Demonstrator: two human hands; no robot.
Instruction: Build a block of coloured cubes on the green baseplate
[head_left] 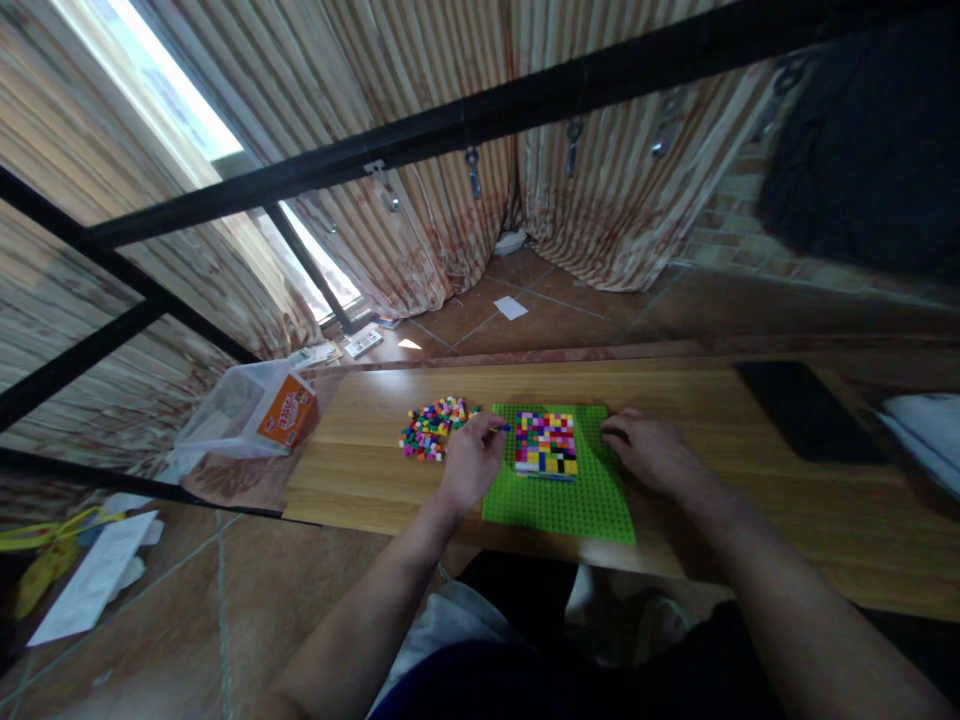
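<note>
A green studded baseplate lies on the wooden table. Near its middle stands a block of many-coloured small bricks. My left hand is over the plate's left edge, its thumb and forefinger pinched on a small dark blue brick. Just left of that hand a pile of loose coloured bricks is spread out, partly hidden by the hand. My right hand rests at the plate's right edge with its fingers curled together; whether anything is inside them is hidden.
On the table's right lies a flat black object, with a white cloth-like bundle beyond it. A clear plastic bin with an orange label stands off the left end. Black metal bars cross in front of the curtains.
</note>
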